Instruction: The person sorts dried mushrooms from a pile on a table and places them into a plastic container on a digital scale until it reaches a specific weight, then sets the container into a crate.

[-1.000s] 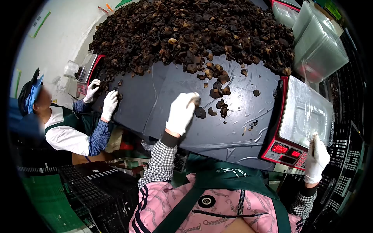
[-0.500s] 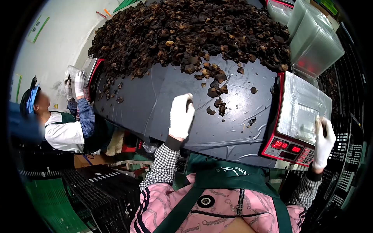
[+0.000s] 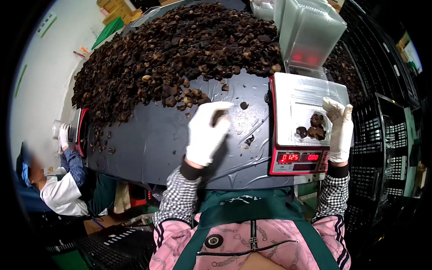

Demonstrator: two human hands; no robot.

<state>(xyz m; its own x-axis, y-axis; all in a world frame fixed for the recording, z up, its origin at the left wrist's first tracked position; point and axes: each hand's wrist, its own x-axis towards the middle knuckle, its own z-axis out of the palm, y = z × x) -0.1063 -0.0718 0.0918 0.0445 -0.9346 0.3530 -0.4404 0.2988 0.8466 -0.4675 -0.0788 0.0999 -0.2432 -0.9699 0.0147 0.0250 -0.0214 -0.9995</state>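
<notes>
Right fingers at scale, display "0.125"

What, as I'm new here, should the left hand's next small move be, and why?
Probably reach the left hand to the loose pieces just beyond it: the clear tray on the scale holds only a few dark pieces, and the right hand is at the tray's side.

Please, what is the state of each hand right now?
Left hand: fingers curled; cannot tell whether it holds anything.
Right hand: open, at the clear container, no grip visible.
</notes>
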